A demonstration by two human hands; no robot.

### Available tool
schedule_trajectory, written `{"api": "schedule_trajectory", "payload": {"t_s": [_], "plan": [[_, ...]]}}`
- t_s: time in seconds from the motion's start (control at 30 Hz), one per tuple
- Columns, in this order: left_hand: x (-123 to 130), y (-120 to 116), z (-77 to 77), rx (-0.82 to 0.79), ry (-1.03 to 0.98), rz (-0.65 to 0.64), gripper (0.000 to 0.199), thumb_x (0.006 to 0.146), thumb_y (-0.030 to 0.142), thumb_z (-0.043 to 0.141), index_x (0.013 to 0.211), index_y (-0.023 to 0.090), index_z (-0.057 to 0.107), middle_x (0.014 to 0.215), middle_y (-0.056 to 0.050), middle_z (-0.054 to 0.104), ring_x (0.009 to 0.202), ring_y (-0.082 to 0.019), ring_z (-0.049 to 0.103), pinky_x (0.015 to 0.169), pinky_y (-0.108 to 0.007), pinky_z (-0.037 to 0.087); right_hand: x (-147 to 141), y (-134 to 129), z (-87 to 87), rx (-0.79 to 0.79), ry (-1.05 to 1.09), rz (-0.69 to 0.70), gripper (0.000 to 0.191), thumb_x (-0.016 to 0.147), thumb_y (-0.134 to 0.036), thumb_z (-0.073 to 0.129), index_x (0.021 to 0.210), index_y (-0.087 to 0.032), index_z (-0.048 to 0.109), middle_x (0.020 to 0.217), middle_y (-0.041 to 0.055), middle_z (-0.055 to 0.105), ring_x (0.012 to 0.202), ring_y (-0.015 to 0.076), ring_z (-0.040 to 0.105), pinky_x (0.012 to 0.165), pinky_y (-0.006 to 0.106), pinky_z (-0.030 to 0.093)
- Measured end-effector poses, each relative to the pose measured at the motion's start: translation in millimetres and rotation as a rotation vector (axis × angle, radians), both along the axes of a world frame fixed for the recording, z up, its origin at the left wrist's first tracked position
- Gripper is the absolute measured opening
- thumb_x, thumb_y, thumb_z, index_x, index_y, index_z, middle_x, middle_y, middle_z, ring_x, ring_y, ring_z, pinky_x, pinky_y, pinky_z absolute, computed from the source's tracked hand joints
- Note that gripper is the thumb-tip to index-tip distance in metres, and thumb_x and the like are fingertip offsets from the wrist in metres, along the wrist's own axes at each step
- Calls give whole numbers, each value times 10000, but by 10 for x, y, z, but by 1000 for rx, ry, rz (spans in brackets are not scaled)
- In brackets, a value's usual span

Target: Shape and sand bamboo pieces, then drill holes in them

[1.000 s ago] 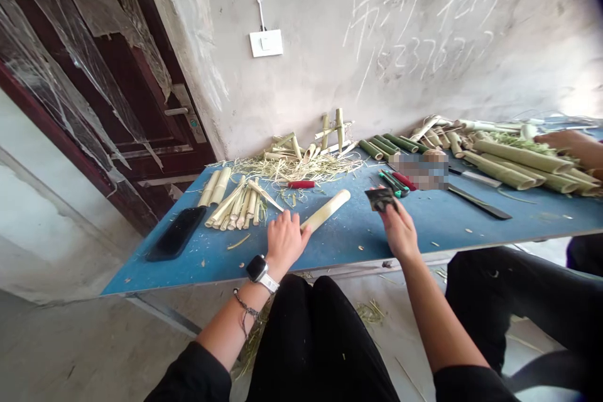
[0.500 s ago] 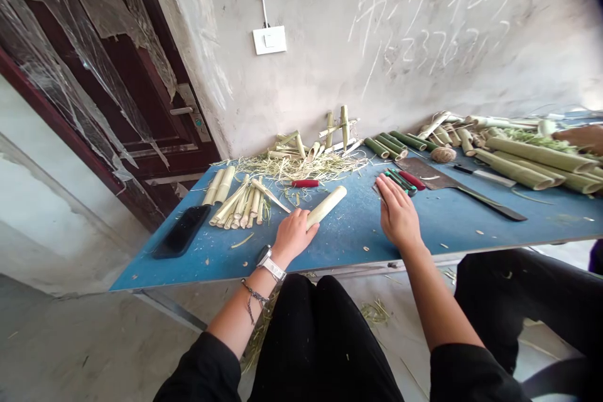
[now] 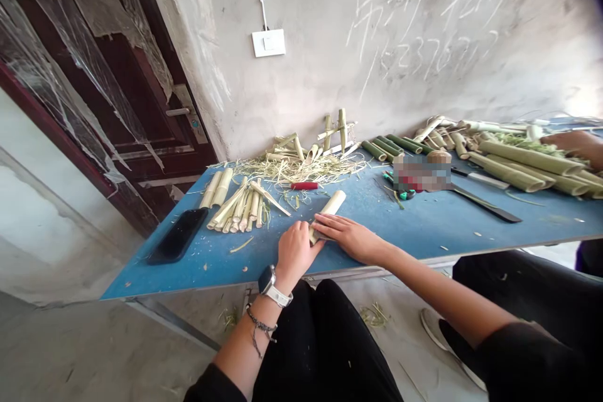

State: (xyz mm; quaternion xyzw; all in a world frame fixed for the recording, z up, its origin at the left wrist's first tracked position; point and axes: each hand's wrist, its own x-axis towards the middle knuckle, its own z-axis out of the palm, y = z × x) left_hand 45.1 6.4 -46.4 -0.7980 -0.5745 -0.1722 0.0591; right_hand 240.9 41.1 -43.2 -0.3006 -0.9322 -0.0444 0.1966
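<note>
My left hand (image 3: 296, 250) is closed around the near end of a pale, peeled bamboo tube (image 3: 333, 202), which lies slanted over the table's front part. Across the same tube my right hand (image 3: 351, 237) has its fingers laid close together, curving over the near half. A thin greyish edge shows beneath these fingers, too small to name. Left of the hands lies a bundle of thin bamboo sticks (image 3: 242, 207). Just beyond the tube is a red handle (image 3: 304, 186).
A black phone (image 3: 178, 235) and two short bamboo pieces (image 3: 217, 187) lie at the left. Shavings (image 3: 301, 168) heap by the wall. Green-handled tools, a blurred patch, a knife (image 3: 483, 178) and thick bamboo tubes (image 3: 513, 169) lie rightward. A co-worker's hand (image 3: 577, 144) is at far right.
My right hand has moved left from beside the green-handled tools onto the bamboo tube. My left hand still holds the tube's near end. The view has shifted slightly.
</note>
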Motion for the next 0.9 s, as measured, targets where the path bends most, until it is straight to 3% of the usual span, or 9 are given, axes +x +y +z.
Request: {"api": "schedule_trajectory", "payload": {"t_s": [0.1,0.17,0.2,0.37,0.5,0.67,0.8,0.83,0.9], "plan": [[-10,13,-16,17,-16,-23,269,847,427,422,916,176,489,892,-57,558,809,-184,561,693,-290,434,49,379,27,-68,-74,-198,678,697,61,319,1333,-165,368,1372,104,348,1245,221,338,1008,433,344],[-11,16,-28,31,-33,-32,246,843,406,437,931,180,478,904,-52,551,811,-185,560,696,-296,436,62,488,22,-64,-62,-311,675,680,75,311,1312,-144,401,1340,136,387,1222,245,371,986,464,361],[-11,16,-36,32,-40,-35,233,840,391,447,935,180,473,905,-50,548,817,-185,558,697,-296,438,47,485,7,-55,-61,-288,656,693,64,320,1310,-143,404,1341,135,387,1231,244,357,997,462,349],[-8,11,-70,70,-54,-40,192,822,331,488,921,171,454,915,-52,526,881,-198,531,735,-315,442,62,349,-77,-79,-58,90,643,751,21,329,1359,-190,324,1412,65,283,1289,180,246,1053,390,282],[-10,3,-59,88,-82,-51,182,815,306,502,933,179,444,941,-52,506,889,-196,513,744,-329,446,210,402,-32,-118,6,-226,694,678,76,278,1325,-153,382,1368,119,351,1249,225,329,1016,464,321],[-16,1,-38,99,-112,-96,171,803,220,513,947,173,434,966,-64,490,921,-198,489,773,-329,446,83,309,-6,-123,-42,88,677,736,36,305,1377,-178,277,1423,56,258,1304,176,204,1072,409,242],[-15,-4,-31,140,-126,-126,214,782,154,524,969,183,425,982,-58,482,948,-199,474,788,-332,439,123,406,10,-126,-7,-189,645,710,56,268,1316,-128,392,1350,129,378,1253,230,325,1022,482,308],[-14,-4,-34,147,-128,-119,226,778,147,529,973,185,423,984,-56,483,948,-200,474,787,-336,439,118,405,13,-125,8,-212,629,717,50,268,1310,-116,400,1340,142,389,1249,239,330,1018,494,308],[-15,-1,-48,157,-125,-96,227,776,156,537,972,182,425,981,-55,485,937,-205,478,773,-343,442,63,335,11,-145,26,-107,606,750,25,280,1330,-127,371,1361,122,365,1270,224,292,1041,475,280]]}}
